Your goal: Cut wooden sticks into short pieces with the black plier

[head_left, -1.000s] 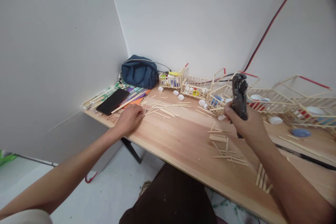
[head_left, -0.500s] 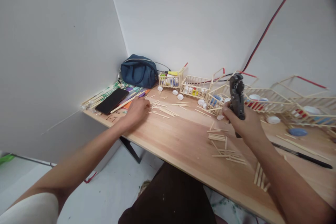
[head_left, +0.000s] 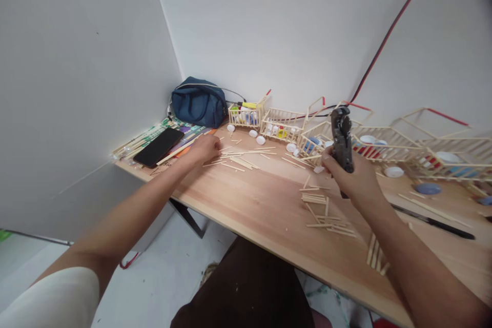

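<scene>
My left hand (head_left: pixel 207 148) is low over the tabletop at the left, beside a loose pile of thin wooden sticks (head_left: pixel 244 160). Its fingers are curled in; whatever they pinch, if anything, is hidden. On the right, my right hand (head_left: pixel 357 174) grips a dark hand tool (head_left: pixel 341 141) with a pistol-like outline, held upright above the table. Its exact kind does not show. Behind the tool stands a small cart built of sticks (head_left: pixel 315 138). More short sticks (head_left: pixel 313 198) lie left of my right wrist.
Several stick-built carts (head_left: pixel 388 143) with bottle caps line the wall. A blue bag (head_left: pixel 200 102) fills the back left corner, with a black phone (head_left: pixel 159 147) in front. A black pen (head_left: pixel 434 223) lies right of my forearm. The wooden table (head_left: pixel 246 205) ends at a front edge.
My left hand has shifted slightly and stays by the stick pile. My right hand still grips the dark tool. The whole view has swung a little.
</scene>
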{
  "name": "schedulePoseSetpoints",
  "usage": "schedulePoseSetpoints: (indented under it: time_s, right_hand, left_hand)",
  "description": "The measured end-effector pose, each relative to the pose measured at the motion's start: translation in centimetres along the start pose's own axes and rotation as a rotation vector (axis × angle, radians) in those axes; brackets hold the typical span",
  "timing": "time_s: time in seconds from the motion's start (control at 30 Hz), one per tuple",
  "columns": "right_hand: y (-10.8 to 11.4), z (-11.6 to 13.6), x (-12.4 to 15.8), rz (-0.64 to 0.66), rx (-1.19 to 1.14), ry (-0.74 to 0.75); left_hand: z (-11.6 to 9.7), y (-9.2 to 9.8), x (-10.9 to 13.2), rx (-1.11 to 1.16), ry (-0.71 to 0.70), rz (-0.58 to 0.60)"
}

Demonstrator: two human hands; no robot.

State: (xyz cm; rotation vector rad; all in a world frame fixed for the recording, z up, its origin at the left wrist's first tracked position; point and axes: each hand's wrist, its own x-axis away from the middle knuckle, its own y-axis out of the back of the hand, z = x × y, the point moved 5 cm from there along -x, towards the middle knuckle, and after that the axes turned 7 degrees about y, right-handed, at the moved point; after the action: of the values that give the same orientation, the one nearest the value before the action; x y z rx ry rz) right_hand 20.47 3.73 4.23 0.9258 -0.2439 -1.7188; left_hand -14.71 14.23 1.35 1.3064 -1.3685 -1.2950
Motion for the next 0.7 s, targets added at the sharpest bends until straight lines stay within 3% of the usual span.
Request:
schedulePoseSetpoints:
  time_s: [0.33, 0.7]
  right_hand:
    - [0.1, 0.2, 0.0, -0.009, 0.009, 0.035]
    - [0.1, 0.2, 0.0, -0.009, 0.018, 0.063]
  left_hand:
    - [-1.3, 0.6, -0.9, -0.064, 0.002, 0.074]
    - [-2.5, 0.2, -2.5, -0.127, -0.150, 0.104]
